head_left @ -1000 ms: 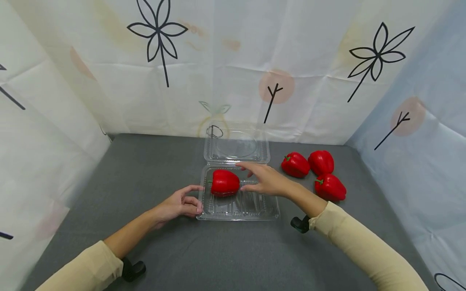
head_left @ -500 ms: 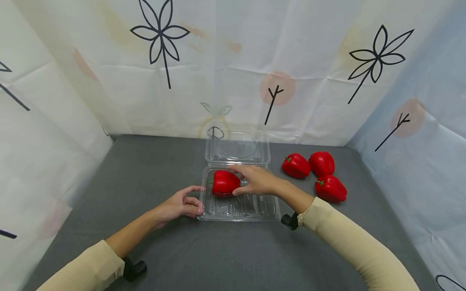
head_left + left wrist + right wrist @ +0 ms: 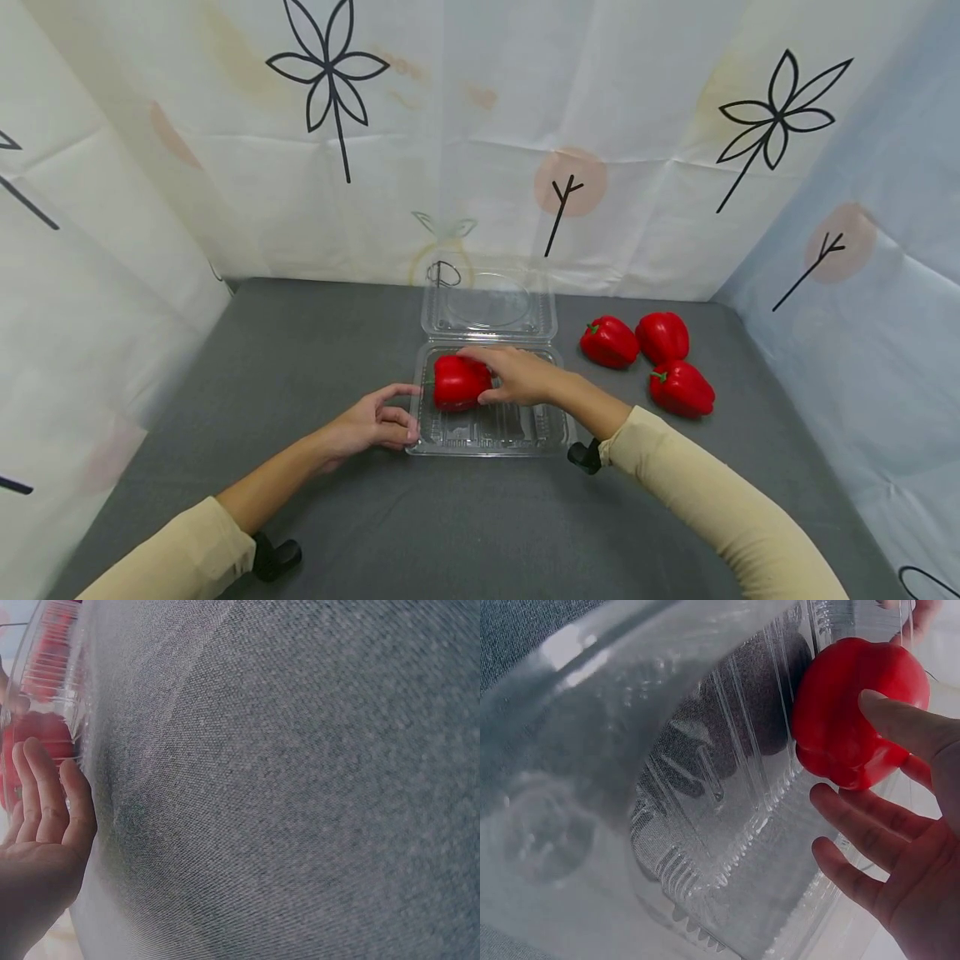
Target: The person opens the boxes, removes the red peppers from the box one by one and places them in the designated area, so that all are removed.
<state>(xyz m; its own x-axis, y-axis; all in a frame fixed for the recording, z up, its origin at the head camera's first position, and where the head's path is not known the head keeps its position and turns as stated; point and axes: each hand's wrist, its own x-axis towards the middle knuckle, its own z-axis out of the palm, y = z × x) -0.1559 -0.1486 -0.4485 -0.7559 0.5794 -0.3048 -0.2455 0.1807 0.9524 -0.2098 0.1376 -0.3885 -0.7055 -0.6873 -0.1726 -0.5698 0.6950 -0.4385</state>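
A red bell pepper (image 3: 457,383) lies on its side in the left half of a clear plastic clamshell container (image 3: 480,446), stem toward the left wall. My right hand (image 3: 517,375) holds this pepper from its right end. In the right wrist view the thumb (image 3: 900,724) presses on one side of it, and some fingers reach round the other. At the container's left wall rests my left hand (image 3: 375,419), its fingertips against the plastic. The left wrist view shows these fingers (image 3: 45,784) fairly straight along the outside of the wall.
The container's lid (image 3: 487,304) stands folded back toward the patterned cloth backdrop (image 3: 637,108). Right of it, three more red bell peppers sit close together, the nearest pepper (image 3: 681,389) lying in front of the others. Everything stands on a grey cloth-covered table (image 3: 480,533).
My right hand has moved left from beside the pepper and taken hold of it. The pepper has shifted slightly left and toward me. My left hand has stayed at the container's wall.
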